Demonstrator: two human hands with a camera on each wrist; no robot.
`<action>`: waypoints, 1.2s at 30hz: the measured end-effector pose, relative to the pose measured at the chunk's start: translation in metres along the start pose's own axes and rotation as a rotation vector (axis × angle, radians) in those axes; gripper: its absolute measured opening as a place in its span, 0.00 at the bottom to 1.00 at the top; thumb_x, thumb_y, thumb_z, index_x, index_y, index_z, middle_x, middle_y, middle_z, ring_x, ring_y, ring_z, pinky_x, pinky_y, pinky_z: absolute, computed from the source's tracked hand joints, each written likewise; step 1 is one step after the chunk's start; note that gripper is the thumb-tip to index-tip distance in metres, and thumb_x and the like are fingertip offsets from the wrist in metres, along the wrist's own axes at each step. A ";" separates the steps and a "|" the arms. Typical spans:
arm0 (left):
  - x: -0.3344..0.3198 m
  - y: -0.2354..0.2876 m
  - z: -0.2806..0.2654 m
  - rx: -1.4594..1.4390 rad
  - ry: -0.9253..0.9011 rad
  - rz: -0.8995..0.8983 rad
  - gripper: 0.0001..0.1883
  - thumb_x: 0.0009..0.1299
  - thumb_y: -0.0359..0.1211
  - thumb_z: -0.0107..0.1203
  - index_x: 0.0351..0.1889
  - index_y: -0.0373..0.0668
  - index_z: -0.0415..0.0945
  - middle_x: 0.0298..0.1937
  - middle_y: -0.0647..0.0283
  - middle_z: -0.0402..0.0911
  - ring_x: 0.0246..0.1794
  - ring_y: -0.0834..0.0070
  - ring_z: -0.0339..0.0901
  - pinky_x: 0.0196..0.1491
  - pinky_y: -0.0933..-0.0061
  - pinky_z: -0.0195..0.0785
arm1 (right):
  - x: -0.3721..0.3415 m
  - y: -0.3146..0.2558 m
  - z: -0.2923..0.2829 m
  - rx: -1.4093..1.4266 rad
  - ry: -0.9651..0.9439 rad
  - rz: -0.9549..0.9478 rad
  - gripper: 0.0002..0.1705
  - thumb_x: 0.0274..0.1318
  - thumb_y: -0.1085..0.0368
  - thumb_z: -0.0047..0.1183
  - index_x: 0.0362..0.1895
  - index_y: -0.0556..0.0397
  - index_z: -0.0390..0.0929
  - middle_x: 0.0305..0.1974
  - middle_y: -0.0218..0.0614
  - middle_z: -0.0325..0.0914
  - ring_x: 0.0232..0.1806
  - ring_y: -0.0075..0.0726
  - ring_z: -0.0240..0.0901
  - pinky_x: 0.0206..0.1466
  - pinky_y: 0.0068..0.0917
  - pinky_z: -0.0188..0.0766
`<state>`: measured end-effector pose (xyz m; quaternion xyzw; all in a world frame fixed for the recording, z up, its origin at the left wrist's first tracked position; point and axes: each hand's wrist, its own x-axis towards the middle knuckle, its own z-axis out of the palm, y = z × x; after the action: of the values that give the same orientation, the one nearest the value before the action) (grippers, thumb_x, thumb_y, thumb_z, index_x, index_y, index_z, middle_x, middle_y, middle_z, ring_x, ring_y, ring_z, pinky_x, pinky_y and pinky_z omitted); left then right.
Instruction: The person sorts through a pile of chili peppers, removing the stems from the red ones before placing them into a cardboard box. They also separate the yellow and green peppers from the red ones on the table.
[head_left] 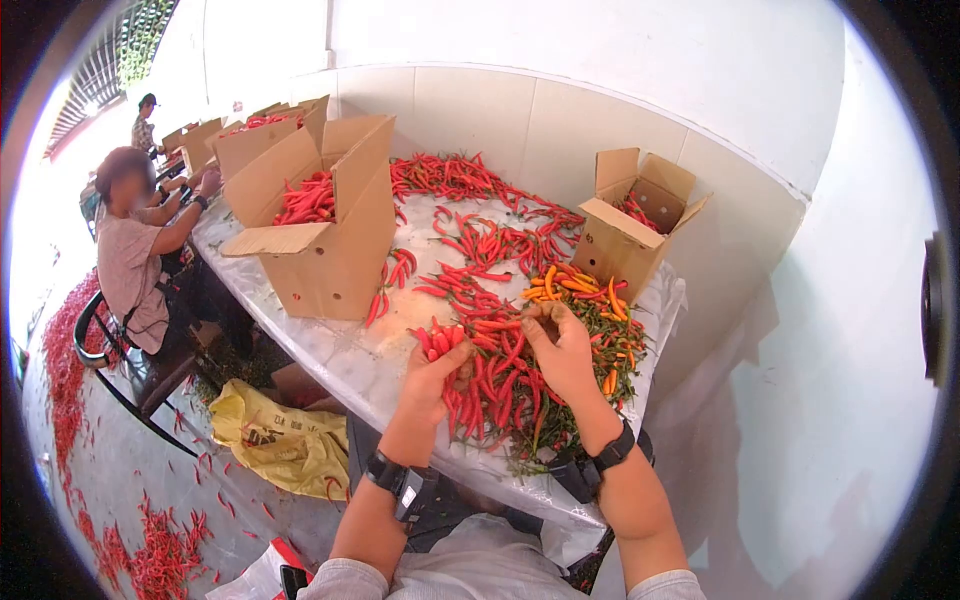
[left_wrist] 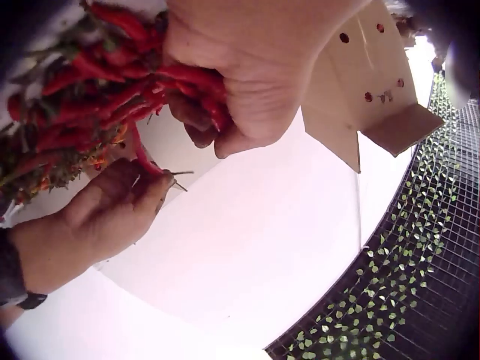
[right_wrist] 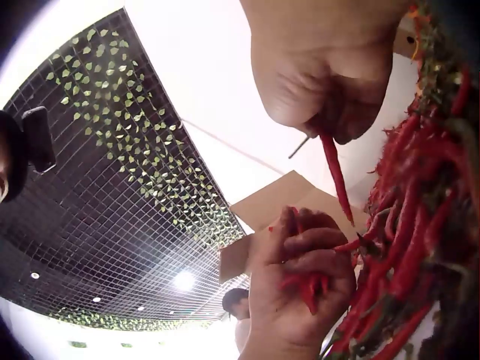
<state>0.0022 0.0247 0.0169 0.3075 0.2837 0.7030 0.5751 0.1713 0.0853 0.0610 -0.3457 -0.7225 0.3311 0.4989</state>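
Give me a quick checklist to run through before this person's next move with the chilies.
1. Left grip has a bunch of red chilies: ok.
2. Right grip pinches a single red chili near its stem: ok.
3. Nearest left carton open on top: ok, red chilies show inside.
4. Space in the right carton: cannot tell, its depth is hidden.
5. Orange chilies well apart from red ones: not ok, they lie close together.
6. Floor free of chilies: not ok, red ones lie scattered.
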 end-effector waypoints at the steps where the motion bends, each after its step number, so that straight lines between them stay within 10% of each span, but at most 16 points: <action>1: 0.000 -0.001 -0.001 0.028 -0.009 0.007 0.05 0.65 0.29 0.53 0.35 0.40 0.71 0.24 0.67 0.72 0.18 0.84 0.66 0.17 0.85 0.57 | 0.001 -0.001 0.001 0.043 0.008 -0.034 0.08 0.56 0.67 0.50 0.39 0.58 0.73 0.32 0.31 0.74 0.33 0.23 0.69 0.39 0.24 0.68; 5: 0.001 -0.002 -0.003 0.001 -0.030 0.006 0.08 0.62 0.27 0.56 0.39 0.38 0.72 0.29 0.66 0.76 0.24 0.82 0.72 0.26 0.82 0.67 | -0.002 -0.015 -0.002 0.296 -0.249 0.224 0.09 0.56 0.71 0.48 0.42 0.58 0.73 0.37 0.33 0.75 0.39 0.22 0.70 0.44 0.22 0.68; 21: -0.002 -0.001 0.005 0.139 -0.065 -0.007 0.21 0.53 0.22 0.63 0.45 0.37 0.72 0.37 0.66 0.79 0.34 0.81 0.76 0.39 0.79 0.70 | -0.009 -0.026 0.010 -0.273 -0.072 -0.485 0.06 0.45 0.70 0.58 0.30 0.57 0.76 0.30 0.38 0.75 0.35 0.39 0.73 0.40 0.30 0.69; 36: -0.005 0.000 0.009 0.184 -0.113 0.002 0.22 0.53 0.19 0.61 0.47 0.36 0.70 0.38 0.65 0.78 0.37 0.79 0.77 0.43 0.77 0.71 | -0.006 -0.004 0.008 -0.019 -0.165 -0.015 0.10 0.48 0.64 0.57 0.29 0.59 0.76 0.28 0.41 0.76 0.31 0.35 0.72 0.38 0.28 0.66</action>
<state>0.0094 0.0201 0.0222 0.3984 0.3139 0.6560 0.5589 0.1641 0.0767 0.0591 -0.3165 -0.7668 0.3481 0.4367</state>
